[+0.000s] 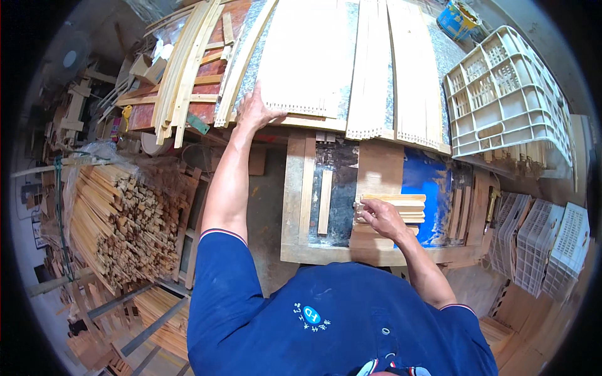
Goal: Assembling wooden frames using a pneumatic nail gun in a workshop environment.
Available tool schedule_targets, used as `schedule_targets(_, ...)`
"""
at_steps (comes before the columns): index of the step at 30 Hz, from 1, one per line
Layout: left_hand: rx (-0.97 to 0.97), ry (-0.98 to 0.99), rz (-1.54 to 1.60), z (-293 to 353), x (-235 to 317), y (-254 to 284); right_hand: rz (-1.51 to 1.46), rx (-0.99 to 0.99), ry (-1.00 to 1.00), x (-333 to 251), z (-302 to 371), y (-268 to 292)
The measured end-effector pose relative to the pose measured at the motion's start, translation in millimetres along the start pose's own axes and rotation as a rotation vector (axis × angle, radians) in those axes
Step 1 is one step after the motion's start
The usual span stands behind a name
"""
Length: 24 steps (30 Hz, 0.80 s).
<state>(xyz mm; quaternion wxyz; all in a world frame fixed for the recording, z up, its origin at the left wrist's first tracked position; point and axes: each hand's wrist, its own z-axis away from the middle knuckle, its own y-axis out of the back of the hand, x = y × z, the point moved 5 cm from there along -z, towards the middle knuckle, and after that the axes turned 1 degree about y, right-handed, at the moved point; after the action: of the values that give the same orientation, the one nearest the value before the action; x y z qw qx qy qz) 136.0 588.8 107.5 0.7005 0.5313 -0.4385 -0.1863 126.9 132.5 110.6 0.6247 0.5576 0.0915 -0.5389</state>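
Note:
My left hand (256,109) reaches to the near edge of the far table, thumb and fingers spread apart. It touches the lower left corner of a wide row of pale wooden strips (307,62), whose near ends show small dark marks. Lower down, my right hand (384,218) lies over a small stack of short wooden strips (411,203) on the nearer workbench (382,169). Its fingers are bent around the left ends of the stack. The palm hides part of these strips.
More long strips (414,69) lie on the far table. White plastic crates (511,94) stand at the right, with others (542,244) below. A blue bucket (456,22) sits at the back right. A large bundle of sticks (132,219) is at the left.

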Motion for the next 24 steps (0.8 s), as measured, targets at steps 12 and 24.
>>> schedule_targets(12, 0.099, -0.085, 0.169, -5.4, -35.5, 11.4, 0.040, -0.011, -0.096, 46.3, 28.7, -8.5)
schedule_targets(24, 0.122, 0.211, -0.090, -8.3, -28.1, 36.0, 0.061, -0.060, -0.102, 40.4, 27.7, -15.0)
